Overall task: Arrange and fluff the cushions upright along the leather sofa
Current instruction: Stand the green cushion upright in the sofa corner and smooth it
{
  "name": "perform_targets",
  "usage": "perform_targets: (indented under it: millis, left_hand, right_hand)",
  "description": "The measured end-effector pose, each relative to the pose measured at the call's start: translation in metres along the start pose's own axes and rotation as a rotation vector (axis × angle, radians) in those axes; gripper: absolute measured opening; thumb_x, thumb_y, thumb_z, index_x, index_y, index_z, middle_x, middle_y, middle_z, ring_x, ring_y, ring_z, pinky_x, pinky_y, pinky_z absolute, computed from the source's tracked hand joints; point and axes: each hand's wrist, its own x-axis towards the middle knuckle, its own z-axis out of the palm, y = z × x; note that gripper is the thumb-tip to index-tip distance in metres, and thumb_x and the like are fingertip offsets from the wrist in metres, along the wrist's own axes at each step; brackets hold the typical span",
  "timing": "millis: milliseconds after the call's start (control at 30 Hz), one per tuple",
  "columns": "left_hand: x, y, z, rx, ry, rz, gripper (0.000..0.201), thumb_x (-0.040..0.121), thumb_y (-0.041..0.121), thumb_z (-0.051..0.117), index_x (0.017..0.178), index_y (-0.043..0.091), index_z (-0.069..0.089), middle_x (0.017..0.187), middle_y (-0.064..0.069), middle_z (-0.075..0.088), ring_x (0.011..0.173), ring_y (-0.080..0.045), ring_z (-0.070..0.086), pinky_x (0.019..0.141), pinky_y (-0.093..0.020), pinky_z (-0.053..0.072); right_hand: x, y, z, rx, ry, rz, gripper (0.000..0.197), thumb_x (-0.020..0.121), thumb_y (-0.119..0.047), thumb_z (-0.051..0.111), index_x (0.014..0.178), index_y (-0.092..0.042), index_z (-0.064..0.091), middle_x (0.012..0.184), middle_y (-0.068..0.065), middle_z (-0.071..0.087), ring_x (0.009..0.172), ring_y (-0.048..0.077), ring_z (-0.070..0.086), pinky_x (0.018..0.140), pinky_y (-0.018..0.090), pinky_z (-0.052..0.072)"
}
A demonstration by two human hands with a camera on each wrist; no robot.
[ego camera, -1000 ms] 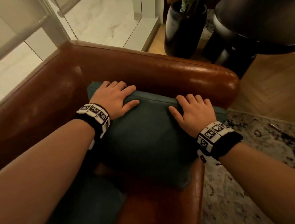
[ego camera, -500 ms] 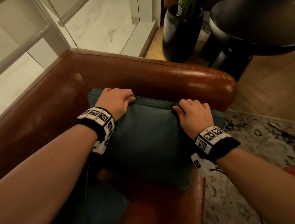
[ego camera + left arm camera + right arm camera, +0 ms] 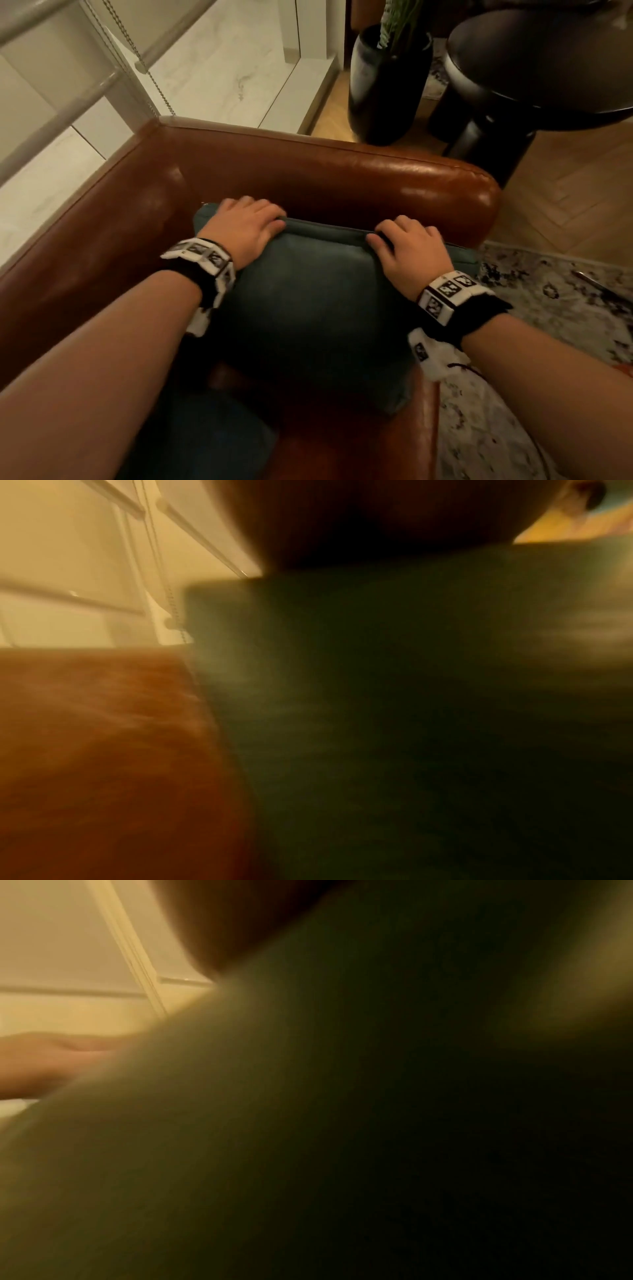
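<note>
A dark teal cushion (image 3: pixel 308 301) stands leaning against the armrest in the corner of the brown leather sofa (image 3: pixel 335 174). My left hand (image 3: pixel 246 222) grips its top edge near the left corner, fingers curled over the seam. My right hand (image 3: pixel 404 240) grips the same top edge further right. A second teal cushion (image 3: pixel 198 442) lies on the seat at the lower left. Both wrist views are blurred: the left wrist view shows the cushion (image 3: pixel 411 696) against the leather (image 3: pixel 103 737), and in the right wrist view the cushion (image 3: pixel 342 1110) fills most of the picture.
Beyond the armrest stand a black vase with a plant (image 3: pixel 387 85) and a dark round side table (image 3: pixel 534 68) on wood flooring. A patterned rug (image 3: pixel 548 308) lies right of the sofa. A white window sill and a blind chain (image 3: pixel 144 61) run behind the backrest.
Both hands went from lying flat on the cushion's face to curling over its top edge. The cushion now stands a little higher against the armrest.
</note>
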Motion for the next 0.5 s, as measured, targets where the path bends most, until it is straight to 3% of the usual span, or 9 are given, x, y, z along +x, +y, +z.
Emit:
perform_targets:
  millis: [67, 133, 200, 267, 367, 500]
  left_hand:
    - [-0.012, -0.034, -0.006, 0.083, -0.026, -0.074, 0.052, 0.095, 0.052, 0.018, 0.128, 0.032, 0.053, 0.130, 0.003, 0.058, 0.118, -0.024, 0.051, 0.100, -0.040, 0.031]
    - [-0.019, -0.053, -0.010, 0.077, 0.005, -0.148, 0.032, 0.100, 0.039, 0.035, 0.122, 0.027, 0.056, 0.126, 0.000, 0.061, 0.118, -0.025, 0.053, 0.102, -0.041, 0.029]
    - [-0.015, -0.053, -0.011, 0.037, 0.035, -0.192, 0.021, 0.099, 0.028, 0.045, 0.111, 0.017, 0.058, 0.114, -0.009, 0.065, 0.109, -0.031, 0.057, 0.095, -0.042, 0.035]
    - [-0.006, -0.045, -0.013, -0.010, 0.073, -0.231, 0.018, 0.099, 0.022, 0.047, 0.105, 0.011, 0.058, 0.103, -0.018, 0.066, 0.099, -0.038, 0.059, 0.085, -0.042, 0.039]
    - [-0.007, -0.049, -0.005, -0.152, 0.150, -0.243, 0.017, 0.098, 0.019, 0.048, 0.103, 0.010, 0.061, 0.101, -0.017, 0.066, 0.098, -0.040, 0.059, 0.086, -0.043, 0.043]
    - [-0.035, -0.067, 0.012, -0.378, 0.228, -0.320, 0.026, 0.101, 0.015, 0.044, 0.116, 0.009, 0.064, 0.112, -0.017, 0.060, 0.112, -0.034, 0.053, 0.101, -0.038, 0.035]
  right_hand:
    - [-0.014, 0.027, -0.006, -0.100, 0.010, -0.003, 0.039, 0.100, -0.047, 0.029, 0.114, -0.023, 0.057, 0.105, 0.001, 0.058, 0.101, 0.025, 0.055, 0.086, 0.040, 0.038]
    - [-0.025, 0.048, -0.007, -0.170, 0.063, -0.038, 0.041, 0.099, -0.045, 0.027, 0.104, -0.019, 0.058, 0.096, 0.003, 0.058, 0.090, 0.028, 0.057, 0.078, 0.040, 0.042]
    - [-0.026, 0.054, -0.005, -0.175, 0.118, -0.050, 0.039, 0.097, -0.043, 0.029, 0.091, -0.015, 0.055, 0.083, 0.005, 0.056, 0.076, 0.030, 0.057, 0.069, 0.039, 0.043]
    - [-0.020, 0.054, -0.004, -0.120, 0.130, -0.032, 0.038, 0.097, -0.042, 0.032, 0.087, -0.012, 0.054, 0.079, 0.007, 0.056, 0.071, 0.032, 0.057, 0.065, 0.038, 0.043]
    - [-0.020, 0.065, -0.004, -0.035, 0.124, 0.002, 0.036, 0.096, -0.043, 0.042, 0.091, -0.012, 0.059, 0.083, 0.006, 0.056, 0.077, 0.026, 0.054, 0.071, 0.038, 0.043]
    - [-0.053, 0.091, -0.001, 0.233, 0.102, 0.195, 0.032, 0.099, -0.041, 0.048, 0.096, -0.011, 0.060, 0.089, 0.002, 0.051, 0.087, 0.022, 0.049, 0.075, 0.030, 0.032]
